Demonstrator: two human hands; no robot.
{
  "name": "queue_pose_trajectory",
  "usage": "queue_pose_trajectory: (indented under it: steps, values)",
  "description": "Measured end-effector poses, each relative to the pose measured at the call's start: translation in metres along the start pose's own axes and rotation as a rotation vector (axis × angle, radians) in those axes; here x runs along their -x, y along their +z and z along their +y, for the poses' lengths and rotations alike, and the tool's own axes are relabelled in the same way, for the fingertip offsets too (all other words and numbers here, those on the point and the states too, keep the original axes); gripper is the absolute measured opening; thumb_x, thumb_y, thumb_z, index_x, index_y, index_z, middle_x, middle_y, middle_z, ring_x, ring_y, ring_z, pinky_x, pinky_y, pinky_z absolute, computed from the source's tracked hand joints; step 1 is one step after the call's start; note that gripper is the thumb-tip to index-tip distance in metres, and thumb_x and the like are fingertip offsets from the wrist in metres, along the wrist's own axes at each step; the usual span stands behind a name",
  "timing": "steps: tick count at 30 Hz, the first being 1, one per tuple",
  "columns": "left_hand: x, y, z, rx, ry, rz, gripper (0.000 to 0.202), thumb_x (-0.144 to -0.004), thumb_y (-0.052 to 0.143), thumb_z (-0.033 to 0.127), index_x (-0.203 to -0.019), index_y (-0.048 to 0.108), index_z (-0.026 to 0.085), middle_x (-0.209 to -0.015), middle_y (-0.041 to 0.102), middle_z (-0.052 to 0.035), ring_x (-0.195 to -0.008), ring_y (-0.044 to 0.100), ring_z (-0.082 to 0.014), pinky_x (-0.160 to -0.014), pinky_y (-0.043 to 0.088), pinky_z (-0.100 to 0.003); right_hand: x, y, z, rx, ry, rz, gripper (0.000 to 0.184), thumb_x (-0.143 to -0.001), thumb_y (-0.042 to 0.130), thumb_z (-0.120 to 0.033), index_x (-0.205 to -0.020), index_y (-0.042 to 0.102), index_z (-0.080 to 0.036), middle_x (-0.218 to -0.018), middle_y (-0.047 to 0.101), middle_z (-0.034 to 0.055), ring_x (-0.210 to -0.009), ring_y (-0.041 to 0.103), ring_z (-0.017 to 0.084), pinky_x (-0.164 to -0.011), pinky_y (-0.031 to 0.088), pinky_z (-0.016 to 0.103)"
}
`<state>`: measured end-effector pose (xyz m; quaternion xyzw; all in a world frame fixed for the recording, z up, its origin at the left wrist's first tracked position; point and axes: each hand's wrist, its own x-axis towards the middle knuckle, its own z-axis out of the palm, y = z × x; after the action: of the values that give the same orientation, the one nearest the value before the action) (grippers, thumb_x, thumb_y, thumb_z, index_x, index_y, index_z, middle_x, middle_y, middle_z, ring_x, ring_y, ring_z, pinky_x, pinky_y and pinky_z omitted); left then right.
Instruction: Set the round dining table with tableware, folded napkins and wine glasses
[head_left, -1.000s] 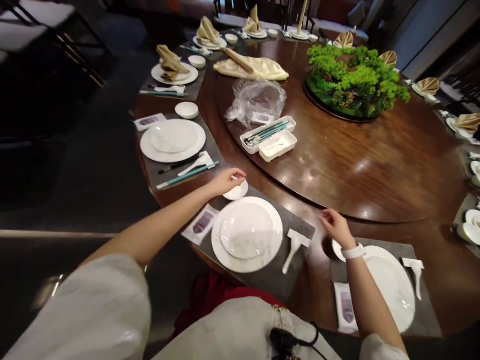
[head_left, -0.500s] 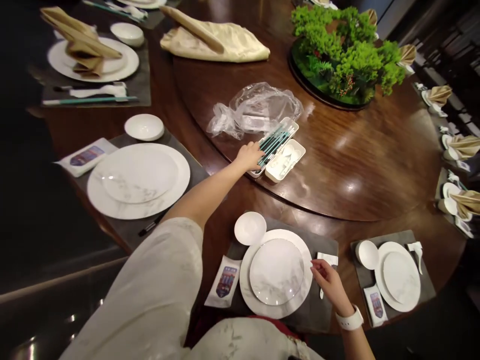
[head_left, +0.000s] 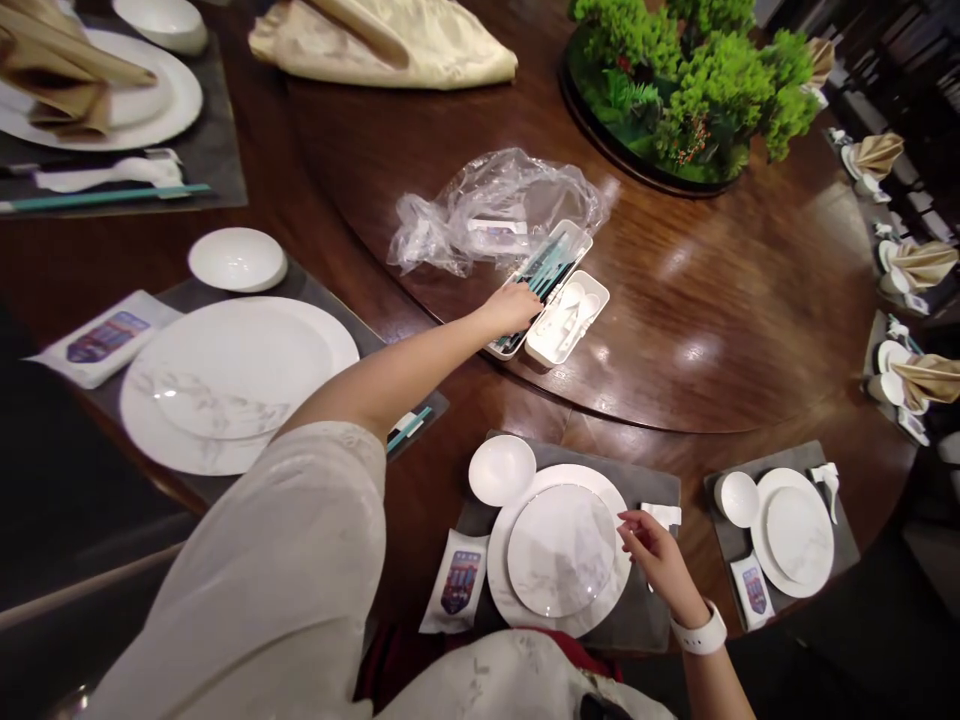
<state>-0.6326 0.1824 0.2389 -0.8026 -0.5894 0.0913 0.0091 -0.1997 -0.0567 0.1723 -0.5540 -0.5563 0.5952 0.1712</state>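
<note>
My left hand lies over a white plastic tray of teal-and-white chopsticks, with its fingers on them. Whether it grips any, I cannot tell. Beside that tray stands a second white tray holding white ceramic spoons. My right hand hovers at the right rim of a marble-patterned plate, close to a folded white paper piece. It holds nothing visible. A small white bowl sits at that plate's upper left.
Both trays rest on a wooden turntable, beside a crumpled plastic bag and a moss-green centrepiece. Neighbouring place settings hold plates, bowls and paper packets. My white sleeve crosses the lower left.
Over the second, my left hand moved from the small bowl out to the chopstick tray. My right hand moved to the plate's right rim, and the small bowl now stands at the plate's upper left.
</note>
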Motion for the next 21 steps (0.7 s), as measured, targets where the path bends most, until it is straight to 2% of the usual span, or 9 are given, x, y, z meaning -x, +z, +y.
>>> queue_pose_trajectory:
  steps: [5,12,14,17,19,21]
  values:
    - [-0.003,-0.001,0.006,0.025,-0.058,0.039,0.028,-0.090,0.057,0.017,-0.105,0.079,0.009,-0.108,0.075,-0.0195,-0.113,0.066,-0.0321,-0.095,0.049,-0.039,0.000,0.001,-0.007,-0.005,0.016,-0.015,0.061,-0.079,0.069,-0.074,-0.105,0.069,-0.019,-0.084,0.064,0.0060,-0.068,0.061,0.019,-0.061,0.051,0.032]
    - [-0.001,0.007,0.008,0.105,-0.132,0.090,0.032,-0.089,0.055,0.014,-0.108,0.080,0.011,-0.109,0.076,-0.0198,-0.109,0.070,-0.0322,-0.091,0.053,-0.038,0.010,0.003,-0.006,-0.047,0.014,-0.007,0.062,-0.076,0.070,-0.076,-0.103,0.068,-0.019,-0.081,0.063,0.0047,-0.065,0.060,0.018,-0.058,0.049,0.031]
    - [0.004,0.009,0.009,0.215,-0.248,0.179,0.034,-0.087,0.056,0.015,-0.110,0.081,0.014,-0.110,0.077,-0.0158,-0.108,0.071,-0.0301,-0.093,0.053,-0.036,0.013,0.002,-0.007,-0.065,0.002,0.006,0.061,-0.076,0.071,-0.074,-0.102,0.069,-0.019,-0.081,0.064,0.0047,-0.065,0.060,0.018,-0.058,0.049,0.030]
    - [0.022,0.008,0.012,0.583,-0.551,0.403,0.033,-0.082,0.062,0.019,-0.108,0.082,0.016,-0.102,0.080,-0.0102,-0.097,0.074,-0.0253,-0.091,0.055,-0.031,0.011,0.004,-0.017,-0.102,-0.029,0.021,0.057,-0.076,0.074,-0.071,-0.100,0.070,-0.019,-0.083,0.066,0.0051,-0.066,0.062,0.018,-0.058,0.049,0.030]
    - [0.045,0.006,0.021,0.860,-0.723,0.518,0.034,-0.080,0.065,0.022,-0.107,0.082,0.012,-0.094,0.080,-0.0102,-0.087,0.075,-0.0232,-0.085,0.057,-0.030,0.004,0.010,-0.032,-0.147,-0.059,0.018,0.053,-0.076,0.076,-0.068,-0.097,0.071,-0.020,-0.081,0.067,0.0049,-0.065,0.063,0.017,-0.057,0.050,0.030]
    - [0.078,0.004,0.043,1.088,-0.809,0.592,0.036,-0.079,0.066,0.026,-0.108,0.081,0.010,-0.089,0.079,-0.0106,-0.081,0.075,-0.0218,-0.080,0.059,-0.030,-0.008,0.022,-0.055,-0.236,-0.123,0.010,0.046,-0.077,0.078,-0.063,-0.096,0.072,-0.021,-0.079,0.068,0.0035,-0.065,0.063,0.016,-0.059,0.052,0.030]
